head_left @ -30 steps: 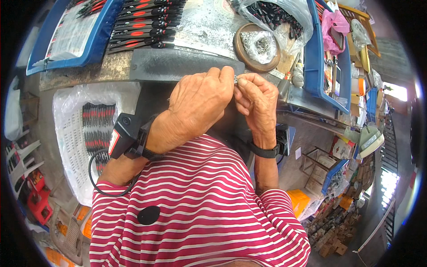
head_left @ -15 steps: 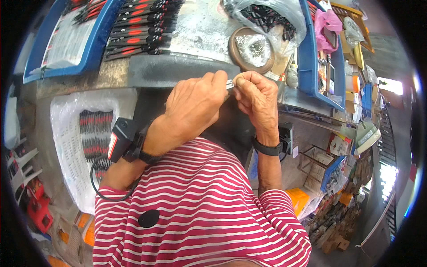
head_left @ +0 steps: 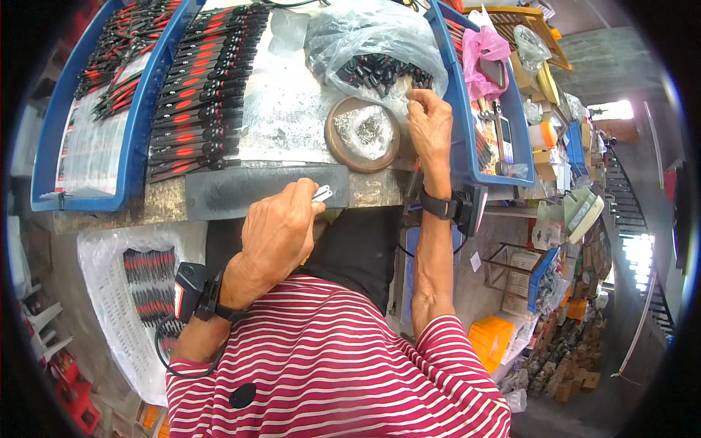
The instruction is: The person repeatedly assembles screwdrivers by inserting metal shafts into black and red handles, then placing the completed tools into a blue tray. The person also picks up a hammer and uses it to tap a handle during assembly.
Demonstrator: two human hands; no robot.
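Note:
In my left hand, just over the bench's front edge, are small flat silvery metal pieces, rounded at the ends and poking out past the closed fingers. My right hand is raised at the mouth of a clear plastic bag full of small black parts. Its fingers are curled together, and whatever they may hold cannot be made out. Left of that hand sits a round brown dish with tiny metal pins in clear plastic. A dark strip lies along the bench edge by my left hand.
Rows of black-and-red handled tools lie on the bench. A blue tray at left holds more of them; another blue tray stands at right. Beneath the bench on the left is a white plastic-lined crate of similar tools.
My hands have come apart. The right moved up to the bag's mouth; the left, with the metal pieces, shifted down and left. The view has shifted, showing more of the bench.

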